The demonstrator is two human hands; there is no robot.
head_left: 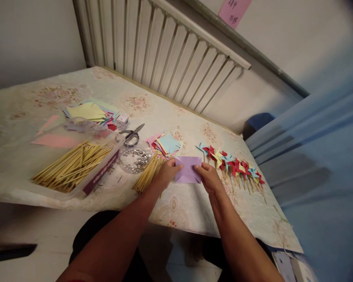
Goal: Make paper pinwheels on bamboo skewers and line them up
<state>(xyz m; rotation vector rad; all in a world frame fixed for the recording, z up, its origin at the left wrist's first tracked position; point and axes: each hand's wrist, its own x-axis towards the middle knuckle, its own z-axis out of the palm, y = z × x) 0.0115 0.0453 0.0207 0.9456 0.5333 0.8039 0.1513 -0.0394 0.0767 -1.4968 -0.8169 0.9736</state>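
A square sheet of purple paper (188, 175), with slits visible toward its corners, is stretched between my two hands above the table. My left hand (166, 172) pinches its left edge, thumb on top. At the right edge, my right hand (209, 177) grips it the same way. Just left of my left hand lies a bundle of thin wooden sticks (147, 174). Behind the sheet rests a stack of cut paper squares (168, 144), light blue on top. To the right stands a row of finished paper pinwheels (235, 166) on sticks, red, blue and yellow.
A clear plastic box (72, 196) of wooden sticks sits at the left, beside a round dish of metal pins (135, 159). Scissors (132, 135), a small white box (122, 120) and coloured paper sheets (86, 112) lie behind. A radiator (164, 55) and blue curtain (320, 156) border the table.
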